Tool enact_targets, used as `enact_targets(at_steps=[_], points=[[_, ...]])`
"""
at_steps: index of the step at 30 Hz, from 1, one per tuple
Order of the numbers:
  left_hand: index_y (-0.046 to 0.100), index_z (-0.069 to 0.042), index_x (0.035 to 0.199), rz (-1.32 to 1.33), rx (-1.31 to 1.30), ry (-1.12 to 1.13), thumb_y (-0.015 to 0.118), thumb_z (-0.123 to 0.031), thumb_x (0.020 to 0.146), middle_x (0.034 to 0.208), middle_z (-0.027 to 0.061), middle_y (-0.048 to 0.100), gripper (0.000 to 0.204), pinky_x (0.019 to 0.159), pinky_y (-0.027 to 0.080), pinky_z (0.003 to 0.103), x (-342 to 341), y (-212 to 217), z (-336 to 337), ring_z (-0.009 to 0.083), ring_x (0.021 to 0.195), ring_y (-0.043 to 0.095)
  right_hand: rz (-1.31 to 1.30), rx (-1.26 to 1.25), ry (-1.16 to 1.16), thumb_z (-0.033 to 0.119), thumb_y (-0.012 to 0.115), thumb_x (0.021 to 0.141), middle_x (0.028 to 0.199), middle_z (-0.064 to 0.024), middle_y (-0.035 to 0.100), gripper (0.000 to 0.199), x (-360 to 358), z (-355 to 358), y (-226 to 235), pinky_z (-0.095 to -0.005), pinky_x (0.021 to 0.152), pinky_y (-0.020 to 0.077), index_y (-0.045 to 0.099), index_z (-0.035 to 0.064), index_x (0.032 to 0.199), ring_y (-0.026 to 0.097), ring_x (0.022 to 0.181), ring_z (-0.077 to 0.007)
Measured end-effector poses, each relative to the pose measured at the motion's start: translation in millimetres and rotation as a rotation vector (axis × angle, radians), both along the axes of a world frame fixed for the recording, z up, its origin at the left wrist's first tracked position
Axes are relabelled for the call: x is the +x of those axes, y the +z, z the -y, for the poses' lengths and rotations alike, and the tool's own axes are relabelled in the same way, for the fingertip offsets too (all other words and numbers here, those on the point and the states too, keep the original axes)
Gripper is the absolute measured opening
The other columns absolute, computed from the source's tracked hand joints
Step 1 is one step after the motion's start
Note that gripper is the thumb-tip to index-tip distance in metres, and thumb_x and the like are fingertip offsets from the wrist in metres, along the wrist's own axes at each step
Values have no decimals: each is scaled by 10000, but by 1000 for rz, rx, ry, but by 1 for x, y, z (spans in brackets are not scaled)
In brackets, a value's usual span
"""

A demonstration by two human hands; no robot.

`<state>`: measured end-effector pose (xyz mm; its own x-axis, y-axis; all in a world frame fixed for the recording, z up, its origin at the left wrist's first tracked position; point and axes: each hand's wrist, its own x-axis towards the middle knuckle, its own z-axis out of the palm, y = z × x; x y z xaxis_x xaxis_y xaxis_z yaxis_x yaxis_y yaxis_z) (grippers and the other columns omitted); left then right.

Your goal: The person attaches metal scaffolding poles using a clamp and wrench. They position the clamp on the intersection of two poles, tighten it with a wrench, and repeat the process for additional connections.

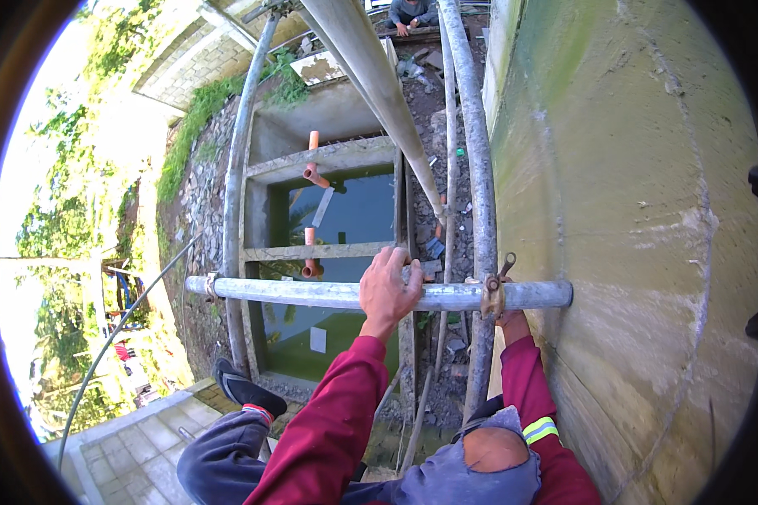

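A grey scaffold pipe (312, 292) runs crosswise in front of me. My left hand (387, 284) is closed over its middle, palm down, with the fingers bent over the far side. Toward the pipe's right end, a rusty scaffold clamp (493, 296) sits where it crosses an upright scaffold pole (480, 181). From the clamp sticks up a rusty metal piece with a ring end (507, 264). My right hand (511, 318) is just below and beside the clamp; the pipe and clamp hide most of its fingers. A second clamp (211, 286) holds the left end against another upright pole (237, 194).
Below lies a concrete tank (320, 252) with greenish water and orange pipe fittings (312, 174). A mossy wall (615, 185) rises close on my right. A thick slanted pole (387, 93) crosses ahead. Another person (411, 15) is at the far top. Paving (130, 454) lies lower left.
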<state>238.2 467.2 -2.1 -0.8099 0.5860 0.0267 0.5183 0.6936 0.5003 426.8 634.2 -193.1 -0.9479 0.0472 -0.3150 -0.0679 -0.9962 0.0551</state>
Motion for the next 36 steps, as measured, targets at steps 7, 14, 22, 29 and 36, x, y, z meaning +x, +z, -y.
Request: enact_targets(at_steps=[7, 14, 22, 29, 36], points=[[604, -64, 888, 13, 7, -29, 648, -227, 881, 870, 101, 602, 169, 727, 485, 437, 3, 0, -10, 325, 819, 623, -6, 39, 21, 357, 489, 995, 840, -73, 652, 351, 9, -10, 19, -401, 746, 561, 638, 60, 881, 643, 784, -265], [563, -34, 986, -83, 306, -90, 673, -108, 846, 910, 115, 592, 193, 753, 475, 428, 17, -4, -15, 319, 821, 593, 706, 497, -253, 500, 489, 1023, 1021, -52, 661, 410, 48, -1, -30, -434, 797, 558, 618, 113, 1066, 648, 997, -216], [575, -39, 1088, 362, 72, -187, 663, -152, 867, 1041, 173, 607, 263, 849, 476, 467, 138, -66, 36, 368, 992, 593, 909, 1069, 305, 305, 475, 1041, 1044, -26, 662, 336, 51, 18, 33, -296, 677, 543, 615, 119, 1283, 605, 849, -73], [575, -47, 1253, 751, -182, -236, 595, -313, 983, 1175, 243, 644, 380, 943, 466, 496, 121, -114, 4, 448, 1137, 583, 682, 586, 256, 332, 411, 1077, 1238, -64, 626, 441, 40, 22, 36, -348, 901, 559, 521, 42, 1390, 643, 1083, -167], [636, -69, 1270, 593, -46, -294, 609, -241, 965, 1266, 229, 637, 351, 1000, 449, 497, 82, -141, 30, 442, 1206, 561, 565, 555, -120, 407, 397, 1071, 1333, -69, 604, 490, 35, 27, 26, -386, 1036, 483, 506, 69, 1408, 603, 1196, -216]])
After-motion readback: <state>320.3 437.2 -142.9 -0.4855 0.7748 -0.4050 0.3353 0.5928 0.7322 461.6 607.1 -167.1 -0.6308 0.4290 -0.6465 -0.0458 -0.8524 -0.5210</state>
